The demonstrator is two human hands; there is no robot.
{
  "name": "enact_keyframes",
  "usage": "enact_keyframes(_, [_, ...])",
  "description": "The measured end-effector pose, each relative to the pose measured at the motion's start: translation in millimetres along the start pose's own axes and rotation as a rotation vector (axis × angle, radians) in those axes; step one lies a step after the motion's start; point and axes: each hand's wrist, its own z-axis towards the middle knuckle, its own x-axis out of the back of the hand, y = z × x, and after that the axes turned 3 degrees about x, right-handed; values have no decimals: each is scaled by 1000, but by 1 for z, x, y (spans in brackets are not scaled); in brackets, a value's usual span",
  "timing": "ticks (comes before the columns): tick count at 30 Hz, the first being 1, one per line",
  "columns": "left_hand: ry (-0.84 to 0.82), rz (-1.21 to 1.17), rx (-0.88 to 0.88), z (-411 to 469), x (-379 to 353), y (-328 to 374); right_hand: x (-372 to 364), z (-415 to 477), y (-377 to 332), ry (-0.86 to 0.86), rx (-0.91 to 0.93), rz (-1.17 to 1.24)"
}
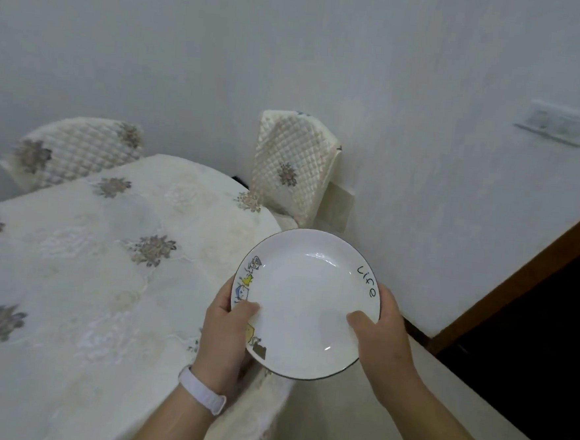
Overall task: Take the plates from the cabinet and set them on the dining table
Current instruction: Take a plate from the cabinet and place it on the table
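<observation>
Holding a white plate (pixel 305 303) between both hands, you are keeping it in the air just off the near right corner of the dining table (pixel 72 273), its face tipped up toward you. The plate is round with a thin dark rim; small cartoon drawings are running along its left edge and the word "life" is showing in black on its right edge. Your left hand (pixel 226 332) is gripping the left edge, thumb (pixel 244 311) pressing on the upper face and the other fingers curling out of sight beneath. Your right hand (pixel 385 340) is gripping the lower right edge the same way, thumb lying on the face, fingers closing under the rim. A white wristband (pixel 203 390) is sitting on your left wrist.

Just beside the plate, to its left, the table is lying under a cream quilted cloth scattered with grey-brown flower motifs. Two chairs in matching quilted covers are standing at the table's far side: one (pixel 292 166) beyond the plate, against the wall, the other (pixel 77 150) further left. A white wall (pixel 293 48) is filling the background, with a blurred switch plate (pixel 551 126) at the upper right. A brown wooden frame (pixel 518 270) is edging a dark opening at the right.
</observation>
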Motion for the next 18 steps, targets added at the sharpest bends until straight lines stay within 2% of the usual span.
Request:
enact_keyframes(10, [340, 32, -69, 58, 0, -9, -39, 119, 22, -321, -123, -20])
enact_keyframes(18, [645, 33, -130, 85, -26, -3, -60, 203, 12, -659, -73, -32])
